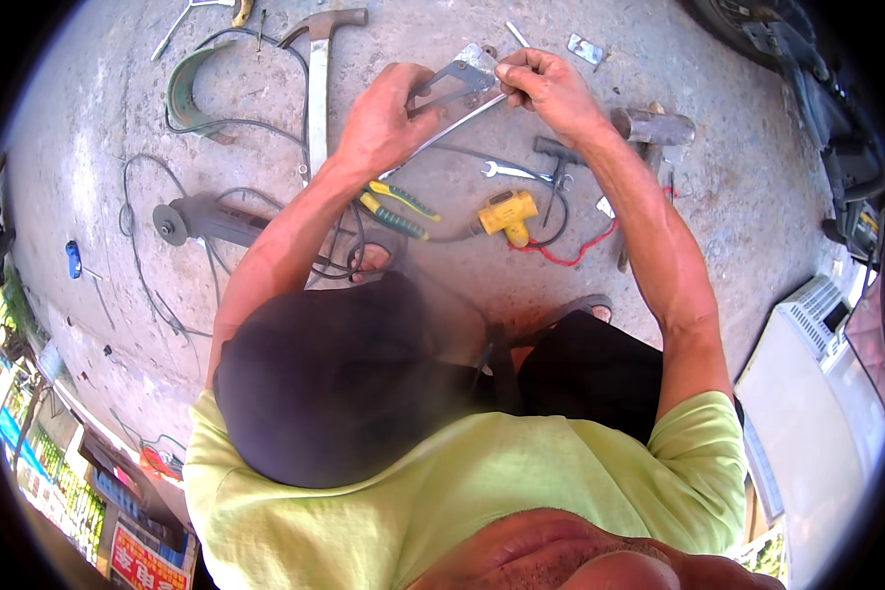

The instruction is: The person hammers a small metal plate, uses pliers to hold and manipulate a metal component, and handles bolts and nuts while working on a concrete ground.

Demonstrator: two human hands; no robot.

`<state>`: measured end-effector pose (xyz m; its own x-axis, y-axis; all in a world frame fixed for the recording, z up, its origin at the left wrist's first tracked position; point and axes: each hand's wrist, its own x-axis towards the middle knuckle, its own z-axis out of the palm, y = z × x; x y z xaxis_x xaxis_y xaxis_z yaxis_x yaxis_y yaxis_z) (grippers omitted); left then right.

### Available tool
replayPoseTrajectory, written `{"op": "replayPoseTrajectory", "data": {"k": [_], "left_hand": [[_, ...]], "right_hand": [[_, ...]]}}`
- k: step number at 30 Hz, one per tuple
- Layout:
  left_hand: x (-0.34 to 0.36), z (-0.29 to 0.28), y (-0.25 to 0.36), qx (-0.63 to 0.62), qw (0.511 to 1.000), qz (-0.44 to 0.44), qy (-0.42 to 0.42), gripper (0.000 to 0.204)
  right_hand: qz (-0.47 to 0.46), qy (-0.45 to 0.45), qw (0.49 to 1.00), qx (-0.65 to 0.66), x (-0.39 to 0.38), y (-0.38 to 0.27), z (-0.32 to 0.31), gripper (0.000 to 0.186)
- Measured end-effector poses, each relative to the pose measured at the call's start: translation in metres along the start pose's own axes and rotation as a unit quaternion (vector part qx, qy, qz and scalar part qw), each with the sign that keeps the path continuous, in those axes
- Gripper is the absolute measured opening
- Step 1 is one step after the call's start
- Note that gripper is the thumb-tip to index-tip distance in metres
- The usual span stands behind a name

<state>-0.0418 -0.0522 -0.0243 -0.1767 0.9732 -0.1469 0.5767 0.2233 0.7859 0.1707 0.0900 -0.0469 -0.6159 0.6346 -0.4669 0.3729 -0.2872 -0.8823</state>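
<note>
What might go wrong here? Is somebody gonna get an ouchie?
Maybe! The bare left hand grips a metal bracket, with the bare right hand at its edge, so a slip might scrape fingers. Also, the dark cable loops beside a sandalled foot and could snag it.

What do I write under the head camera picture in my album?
Left hand and right hand at a metal part, hammer and pliers on the floor.
</note>
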Motion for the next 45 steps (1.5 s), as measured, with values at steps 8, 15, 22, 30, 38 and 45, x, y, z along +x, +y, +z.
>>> {"op": "replayPoseTrajectory", "data": {"k": [8, 15, 22, 30, 38, 45], "left_hand": [[0.004, -0.001, -0.013, 0.033, 0.999, 0.009, -0.015, 0.047], [0.013, -0.009, -0.023, 0.079, 0.997, -0.011, 0.015, 0.046], [0.029, -0.001, -0.028, 0.079, 0.997, -0.013, -0.010, 0.047], [0.044, 0.008, -0.035, 0.057, 0.997, -0.046, -0.029, 0.049], [0.056, 0.020, -0.036, 0.082, 0.995, -0.016, -0.047, 0.047], [0.060, 0.025, -0.034, 0.094, 0.994, -0.015, -0.056, 0.046]], "right_hand": [[0.049, 0.007, 0.998, -0.034, 0.008, 0.002, -0.007, 0.023], [0.003, 0.062, 0.996, 0.066, 0.013, 0.008, -0.023, 0.038], [-0.021, 0.111, 0.991, 0.076, 0.015, 0.015, -0.030, 0.032], [-0.093, 0.162, 0.982, -0.034, 0.024, 0.025, -0.021, 0.031], [-0.177, 0.184, 0.956, -0.143, 0.038, 0.042, -0.011, 0.024], [-0.194, 0.172, 0.948, -0.184, 0.040, 0.041, -0.006, 0.022]]}}
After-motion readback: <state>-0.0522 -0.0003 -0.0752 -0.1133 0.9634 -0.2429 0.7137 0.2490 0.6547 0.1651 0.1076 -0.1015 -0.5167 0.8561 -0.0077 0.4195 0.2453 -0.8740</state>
